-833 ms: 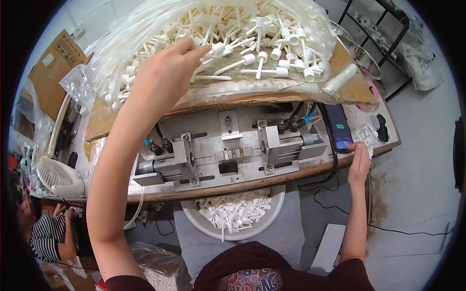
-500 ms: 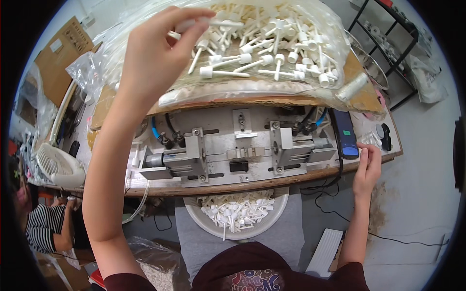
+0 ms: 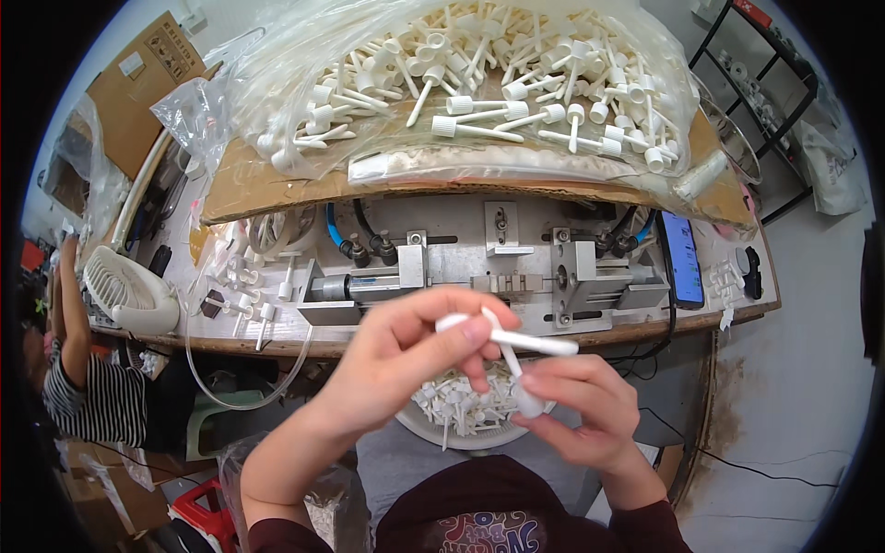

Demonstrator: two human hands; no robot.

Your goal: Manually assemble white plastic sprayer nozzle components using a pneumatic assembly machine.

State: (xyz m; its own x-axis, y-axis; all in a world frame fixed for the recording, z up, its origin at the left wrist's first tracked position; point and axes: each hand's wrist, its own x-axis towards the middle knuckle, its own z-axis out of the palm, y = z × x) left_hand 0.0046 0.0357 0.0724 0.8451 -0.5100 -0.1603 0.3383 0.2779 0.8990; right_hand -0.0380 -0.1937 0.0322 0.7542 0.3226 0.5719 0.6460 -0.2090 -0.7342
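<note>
The workbench [image 3: 277,184] carries most of what is here; across its far edge lies a big clear plastic bag [image 3: 461,83], slumped and bulging, packed with white plastic capped stems lying every way; the film is soft and would sag if lifted by one corner. Below the bag, at the middle of the bench, sits a metal fixture [image 3: 489,276] of grey blocks, a cylinder and blue hoses; a dark phone [image 3: 684,258] lies by the bench's right edge; a small white fan [image 3: 124,290] rests near the left edge, with a few loose white pieces [image 3: 244,290] just beside it on the bench. Under the near edge, in front of the person, a round white basin [image 3: 461,433] holds a heap of the same white pieces; the hands hide most of it. At the far left another person in a striped top [image 3: 83,405] sits apart.

Both hands are raised over the basin, close together; the left hand [image 3: 396,359] pinches one end of a white stem [image 3: 521,341] between thumb and bent fingers, closed on it; the right hand [image 3: 581,405] grips a second white piece [image 3: 527,398] by its rounded end, fingertips closed round it; the two parts cross and touch between the hands. They look light, stiff and smooth, likely slippery; the thicker ends seem the safest hold, as the thin shafts might flex or snap.
</note>
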